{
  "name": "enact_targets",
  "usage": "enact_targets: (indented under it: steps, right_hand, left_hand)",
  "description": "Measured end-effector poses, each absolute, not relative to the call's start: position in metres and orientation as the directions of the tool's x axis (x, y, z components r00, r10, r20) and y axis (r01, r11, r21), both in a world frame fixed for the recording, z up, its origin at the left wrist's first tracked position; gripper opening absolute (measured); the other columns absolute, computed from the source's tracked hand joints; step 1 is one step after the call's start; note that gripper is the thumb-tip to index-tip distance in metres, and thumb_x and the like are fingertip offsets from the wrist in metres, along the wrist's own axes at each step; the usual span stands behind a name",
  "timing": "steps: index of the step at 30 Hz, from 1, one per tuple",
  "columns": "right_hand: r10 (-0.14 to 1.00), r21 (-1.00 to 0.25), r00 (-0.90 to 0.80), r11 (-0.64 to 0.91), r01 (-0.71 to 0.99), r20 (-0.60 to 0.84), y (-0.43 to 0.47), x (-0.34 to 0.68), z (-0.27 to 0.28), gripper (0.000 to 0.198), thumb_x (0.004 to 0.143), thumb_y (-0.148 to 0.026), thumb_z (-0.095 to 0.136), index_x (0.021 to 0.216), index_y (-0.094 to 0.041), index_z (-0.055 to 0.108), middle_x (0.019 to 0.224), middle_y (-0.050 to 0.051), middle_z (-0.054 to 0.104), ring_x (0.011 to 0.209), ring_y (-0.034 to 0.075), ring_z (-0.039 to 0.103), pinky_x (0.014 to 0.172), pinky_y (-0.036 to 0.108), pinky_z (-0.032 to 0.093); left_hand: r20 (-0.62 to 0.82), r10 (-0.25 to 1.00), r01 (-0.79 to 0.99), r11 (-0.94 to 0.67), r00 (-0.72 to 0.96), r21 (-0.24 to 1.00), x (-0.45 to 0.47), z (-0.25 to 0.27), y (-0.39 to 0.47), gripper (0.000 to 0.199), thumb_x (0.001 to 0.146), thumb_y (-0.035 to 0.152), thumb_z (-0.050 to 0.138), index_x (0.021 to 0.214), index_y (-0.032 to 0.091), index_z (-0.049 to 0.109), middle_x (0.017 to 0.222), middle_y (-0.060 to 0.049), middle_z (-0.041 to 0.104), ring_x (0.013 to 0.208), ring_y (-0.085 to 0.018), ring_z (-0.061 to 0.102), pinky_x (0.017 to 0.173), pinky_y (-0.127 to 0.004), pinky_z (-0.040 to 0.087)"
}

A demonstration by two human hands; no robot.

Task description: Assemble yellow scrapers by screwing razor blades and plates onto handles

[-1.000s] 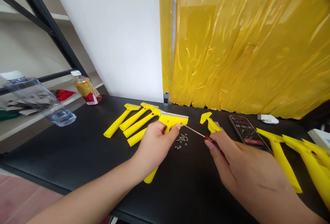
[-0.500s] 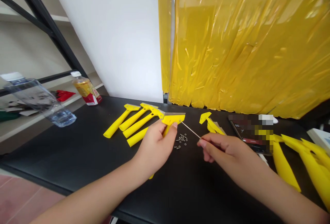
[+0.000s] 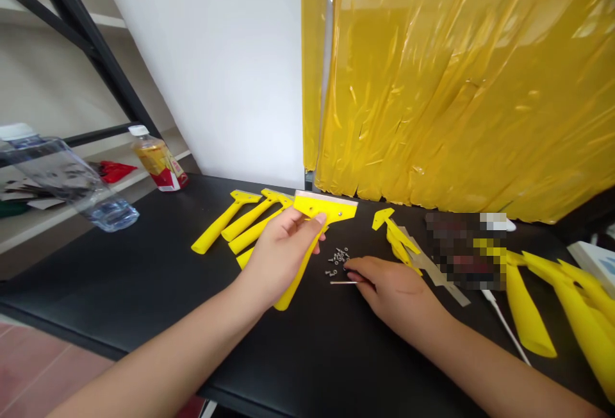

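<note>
My left hand [image 3: 283,251] is closed around a yellow scraper [image 3: 331,208], its thumb on the head. A metal blade runs along the scraper's top edge, and a screw shows on the right of the head; a hole is visible to its left. Close to a small heap of screws and nuts [image 3: 339,256], my right hand [image 3: 391,283] has its fingertips at the pile's right edge. Tucked in that hand is a thin screwdriver [image 3: 342,283], its shaft pointing left and its handle hidden. I cannot tell whether the fingertips pinch a screw.
Several yellow scrapers [image 3: 218,229] lie left of my hands. Yellow head plates [image 3: 401,243] and loose blades [image 3: 444,280] lie to the right, beside a blurred-out phone [image 3: 446,245] with a white cable [image 3: 507,325]. More yellow handles [image 3: 531,315] are far right. Two bottles [image 3: 161,161] stand left.
The screwdriver has come away from the scraper's head, and my right hand has moved left and down to the screws. The scraper is turned with its face more towards me.
</note>
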State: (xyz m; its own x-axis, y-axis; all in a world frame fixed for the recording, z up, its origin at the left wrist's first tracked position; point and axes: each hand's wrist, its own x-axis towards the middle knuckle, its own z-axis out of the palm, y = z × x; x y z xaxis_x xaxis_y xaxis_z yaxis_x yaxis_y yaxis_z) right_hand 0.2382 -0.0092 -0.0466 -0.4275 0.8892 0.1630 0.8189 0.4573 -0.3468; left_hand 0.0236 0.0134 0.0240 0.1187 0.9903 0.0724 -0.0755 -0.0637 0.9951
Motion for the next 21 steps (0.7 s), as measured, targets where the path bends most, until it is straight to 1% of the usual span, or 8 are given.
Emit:
enact_targets:
  steps: [3,6,8,11,14,17,19,21]
  right_hand:
    - [0.877,-0.324,-0.456,0.480,0.815,0.151,-0.009,0.236,-0.045,0.023,0.100,-0.020,0.049,0.105,-0.024,0.071,0.093,0.003,0.074,0.082,0.019,0.070,0.067,0.028,0.040]
    - [0.876,-0.338,-0.460,0.480,0.809,0.143,-0.009,0.234,-0.042,0.021,0.099,-0.021,0.049,0.098,-0.021,0.070,0.089,0.005,0.072,0.073,0.018,0.065,0.064,0.029,0.034]
    - [0.887,-0.383,-0.441,0.459,0.802,0.140,-0.009,0.234,-0.041,0.020,0.098,-0.020,0.049,0.094,-0.019,0.069,0.087,0.005,0.071,0.070,0.018,0.062,0.064,0.030,0.032]
    - [0.916,-0.510,-0.381,0.388,0.768,0.123,-0.008,0.238,-0.038,0.012,0.091,-0.020,0.056,0.088,-0.020,0.068,0.082,0.004,0.069,0.069,0.018,0.060,0.065,0.031,0.033]
    - [0.949,-0.699,-0.307,0.266,0.663,0.070,-0.007,0.245,-0.028,0.011,0.092,-0.028,0.059,0.088,-0.022,0.067,0.080,0.003,0.070,0.072,0.019,0.062,0.066,0.030,0.039]
    - [0.964,-0.869,-0.265,0.106,0.483,-0.030,-0.009,0.250,-0.013,0.031,0.101,-0.048,0.050,0.097,-0.021,0.065,0.082,0.004,0.072,0.071,0.019,0.065,0.063,0.030,0.045]
    - [0.964,-0.927,-0.251,0.012,0.375,-0.089,-0.013,0.249,-0.004,0.041,0.102,-0.059,0.047,0.100,-0.021,0.063,0.081,0.003,0.070,0.066,0.016,0.062,0.060,0.029,0.046]
    - [0.954,-0.969,-0.244,-0.117,0.219,-0.171,-0.019,0.247,0.003,0.042,0.097,-0.062,0.058,0.100,-0.021,0.065,0.080,0.001,0.068,0.063,0.014,0.058,0.060,0.027,0.044]
  left_hand:
    - [0.043,0.990,-0.185,-0.017,0.133,0.983,0.021,0.027,0.012,0.024,0.092,0.039,0.073,0.086,0.017,0.068,0.081,-0.003,0.070,0.073,-0.016,0.061,0.074,-0.030,0.051]
    - [0.052,0.974,-0.276,0.012,0.221,0.961,0.019,0.035,0.009,0.025,0.095,0.038,0.070,0.088,0.015,0.068,0.085,-0.006,0.072,0.069,-0.014,0.060,0.068,-0.028,0.049]
    - [0.066,0.953,-0.306,0.028,0.295,0.952,0.018,0.039,0.008,0.024,0.098,0.038,0.068,0.092,0.015,0.067,0.089,-0.008,0.075,0.062,-0.012,0.058,0.060,-0.026,0.046]
    - [0.034,0.901,-0.331,0.124,0.433,0.936,0.014,0.042,0.006,0.018,0.100,0.035,0.067,0.098,0.018,0.064,0.095,-0.009,0.076,0.056,-0.010,0.056,0.053,-0.024,0.042]
    - [-0.027,0.793,-0.280,0.246,0.608,0.928,0.013,0.040,0.005,0.016,0.099,0.033,0.069,0.106,0.019,0.066,0.094,-0.009,0.076,0.057,-0.010,0.060,0.053,-0.022,0.043]
    - [-0.124,0.692,-0.154,0.325,0.711,0.933,0.016,0.035,0.001,0.017,0.095,0.033,0.074,0.102,0.018,0.070,0.088,-0.008,0.074,0.062,-0.013,0.067,0.051,-0.020,0.045]
    - [-0.181,0.663,-0.070,0.333,0.727,0.940,0.020,0.031,-0.003,0.019,0.093,0.034,0.076,0.099,0.017,0.072,0.085,-0.006,0.073,0.066,-0.014,0.070,0.052,-0.020,0.047]
    - [-0.205,0.649,-0.002,0.304,0.732,0.953,0.024,0.028,-0.006,0.020,0.094,0.035,0.076,0.100,0.016,0.073,0.088,-0.006,0.072,0.068,-0.013,0.070,0.054,-0.019,0.049]
